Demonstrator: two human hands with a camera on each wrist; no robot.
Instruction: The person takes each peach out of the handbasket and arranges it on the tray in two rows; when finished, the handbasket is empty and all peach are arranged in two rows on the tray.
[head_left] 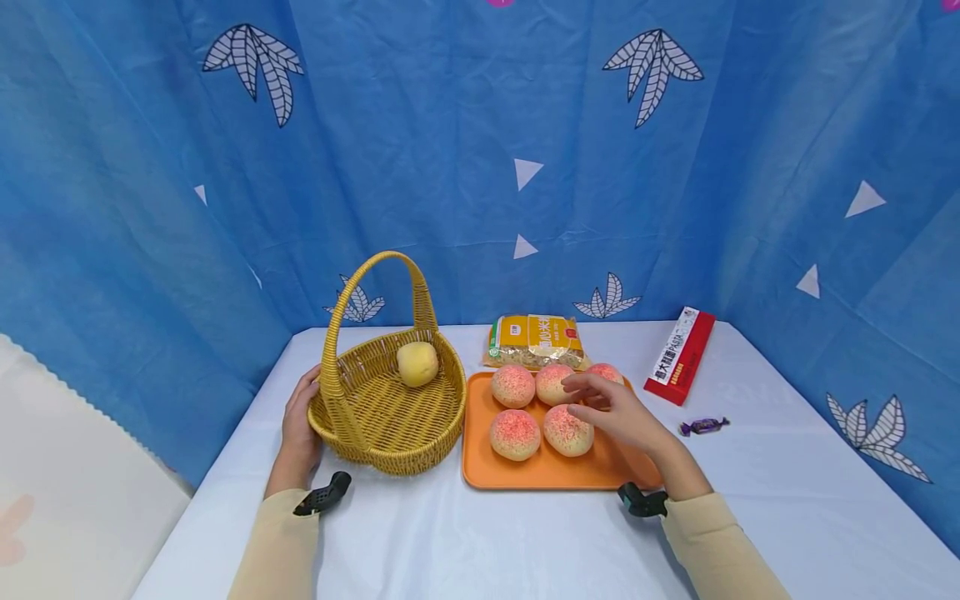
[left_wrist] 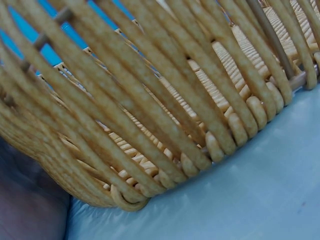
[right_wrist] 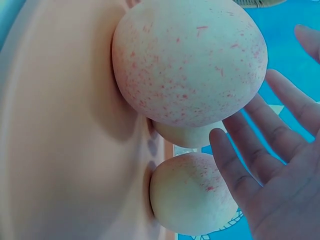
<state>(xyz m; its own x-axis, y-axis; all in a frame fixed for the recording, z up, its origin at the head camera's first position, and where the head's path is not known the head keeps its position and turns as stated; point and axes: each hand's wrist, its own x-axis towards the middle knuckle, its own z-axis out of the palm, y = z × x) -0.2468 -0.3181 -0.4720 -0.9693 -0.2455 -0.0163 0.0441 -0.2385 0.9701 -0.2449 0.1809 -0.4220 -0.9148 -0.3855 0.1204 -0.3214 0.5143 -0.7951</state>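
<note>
My left hand (head_left: pixel 302 425) rests against the left outer side of a yellow woven basket (head_left: pixel 442 429), fingers along its wall; the thumb is hidden. In the left wrist view, the basket's slats (left_wrist: pixel 150 110) fill most of the frame. Inside the basket lies a pale yellow round fruit (head_left: pixel 417 364). My right hand (head_left: pixel 618 410) hovers over the right part of an orange tray (head_left: pixel 498 479), fingers spread and nothing held. Several pink-speckled peaches lie on the tray; the front right peach (head_left: pixel 568 431) is closest beneath the hand. The right wrist view shows that hand beside a large speckled peach (right_wrist: pixel 190 62).
Behind the tray lies a yellow bag of grain (head_left: pixel 534 340). A red and white pasta packet (head_left: pixel 681 357) lies at the back right, with a purple wrapped candy (head_left: pixel 705 426) in front of it. Blue curtains (head_left: pixel 450 125) stand around the white table (head_left: pixel 420 542).
</note>
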